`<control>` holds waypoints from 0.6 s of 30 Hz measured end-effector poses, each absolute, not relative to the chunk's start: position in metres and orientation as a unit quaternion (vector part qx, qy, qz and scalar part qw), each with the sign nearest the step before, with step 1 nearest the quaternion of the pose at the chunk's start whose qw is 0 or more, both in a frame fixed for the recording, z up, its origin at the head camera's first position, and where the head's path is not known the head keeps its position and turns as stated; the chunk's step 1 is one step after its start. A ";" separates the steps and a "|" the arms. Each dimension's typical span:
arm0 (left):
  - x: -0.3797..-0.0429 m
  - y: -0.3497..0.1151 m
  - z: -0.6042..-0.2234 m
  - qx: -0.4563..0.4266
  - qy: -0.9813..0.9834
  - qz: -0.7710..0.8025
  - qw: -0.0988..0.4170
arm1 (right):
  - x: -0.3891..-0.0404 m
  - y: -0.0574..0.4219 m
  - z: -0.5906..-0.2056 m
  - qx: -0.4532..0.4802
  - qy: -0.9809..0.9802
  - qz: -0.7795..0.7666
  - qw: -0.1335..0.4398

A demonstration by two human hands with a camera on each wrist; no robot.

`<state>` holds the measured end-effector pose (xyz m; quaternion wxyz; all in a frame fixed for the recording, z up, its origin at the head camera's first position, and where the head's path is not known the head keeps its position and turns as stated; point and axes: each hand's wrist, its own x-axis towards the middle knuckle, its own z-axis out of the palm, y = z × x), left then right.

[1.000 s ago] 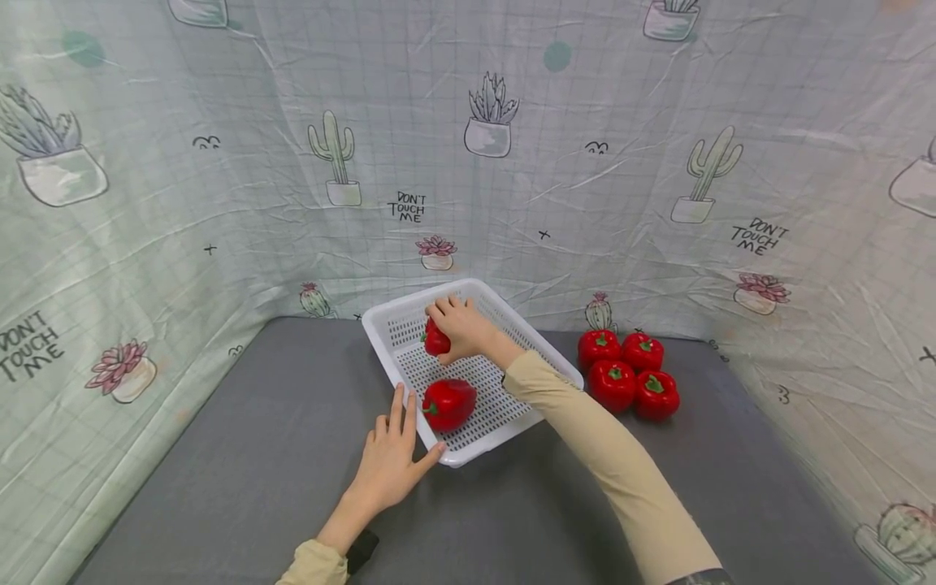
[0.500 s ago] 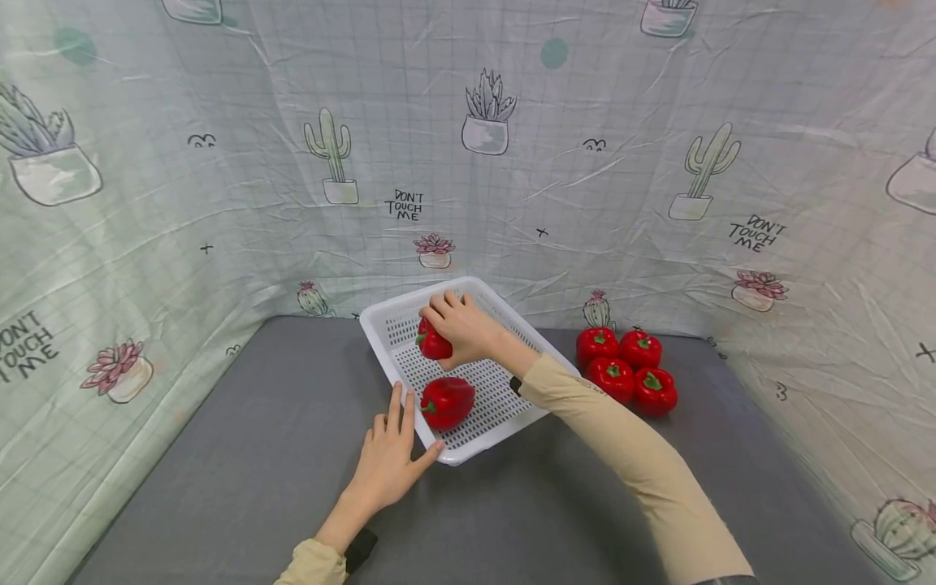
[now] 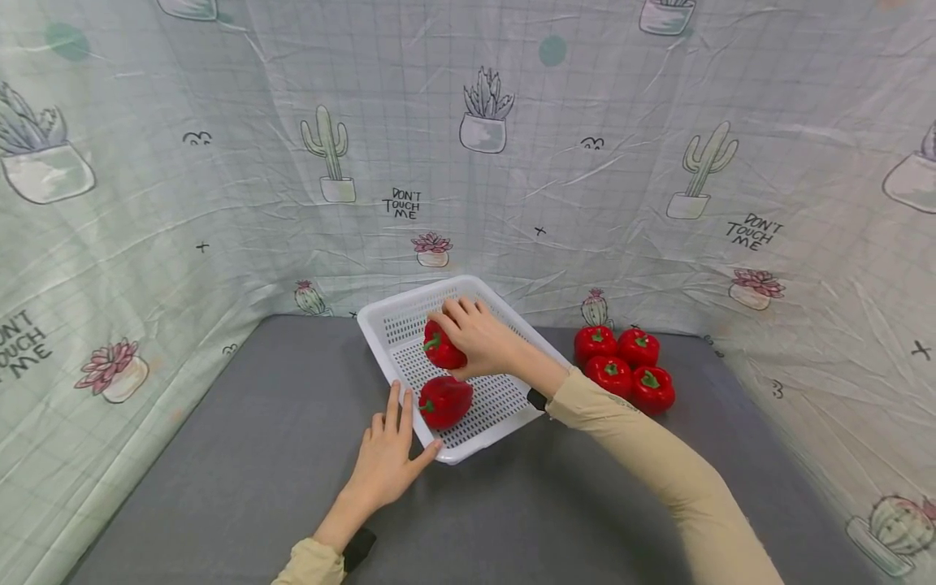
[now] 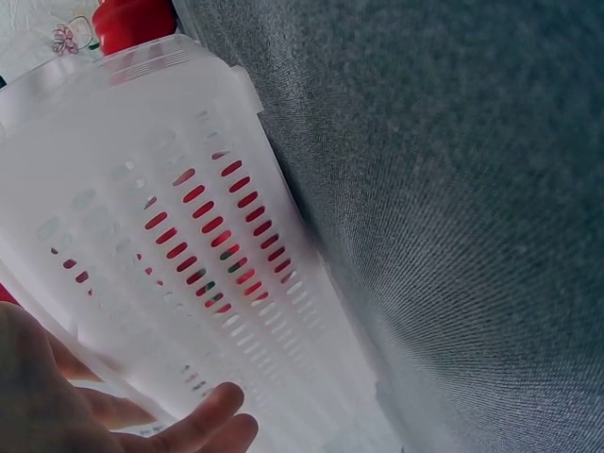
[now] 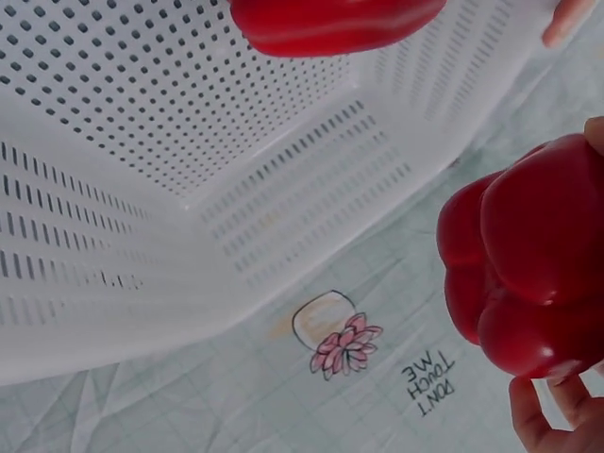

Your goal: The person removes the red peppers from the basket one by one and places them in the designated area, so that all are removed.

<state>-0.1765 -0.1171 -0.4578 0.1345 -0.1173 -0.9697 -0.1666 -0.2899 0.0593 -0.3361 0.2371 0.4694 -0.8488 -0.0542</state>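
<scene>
A white slotted plastic basket (image 3: 504, 418) stands on the grey table, turned at an angle. My right hand (image 3: 484, 341) grips a red bell pepper (image 3: 442, 348) over the basket, its green stem facing left; the right wrist view shows this bell pepper (image 5: 533, 260) from its lobed end, with fingertips on its sides. Another red bell pepper (image 3: 445, 402) lies on its side in the basket's near left corner. My left hand (image 3: 385, 459) rests on the near left rim with its fingers spread. From the left wrist, the basket wall (image 4: 142, 189) fills the view, red showing through its slots.
Several red bell peppers (image 3: 611, 375) stand in a cluster on the table (image 3: 241, 455), just right of the basket. Behind and at both sides hangs a pale curtain (image 3: 600, 195) printed with cacti and lettering.
My right hand has raised the held bell pepper and drawn it slightly nearer and to the right. The left hand has stayed on the rim. The whole head view has shifted slightly.
</scene>
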 end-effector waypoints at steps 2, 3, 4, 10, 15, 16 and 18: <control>-0.177 -0.117 -0.458 -0.118 -0.969 -0.166 0.140 | -0.285 0.063 -0.337 0.465 -0.849 -0.050 0.245; -0.177 -0.117 -0.459 -0.118 -0.969 -0.167 0.140 | -0.282 0.065 -0.337 0.463 -0.850 -0.048 0.248; -0.177 -0.117 -0.459 -0.118 -0.969 -0.167 0.141 | -0.280 0.068 -0.338 0.460 -0.851 -0.044 0.250; -0.176 -0.117 -0.461 -0.119 -0.967 -0.173 0.146 | -0.265 0.080 -0.343 0.452 -0.852 -0.036 0.261; -0.176 -0.117 -0.460 -0.120 -0.965 -0.174 0.156 | -0.258 0.091 -0.348 0.433 -0.853 -0.057 0.286; -0.176 -0.117 -0.460 -0.120 -0.964 -0.174 0.158 | -0.257 0.093 -0.349 0.427 -0.854 -0.059 0.291; -0.176 -0.116 -0.460 -0.118 -0.965 -0.175 0.157 | -0.255 0.098 -0.351 0.414 -0.856 -0.064 0.304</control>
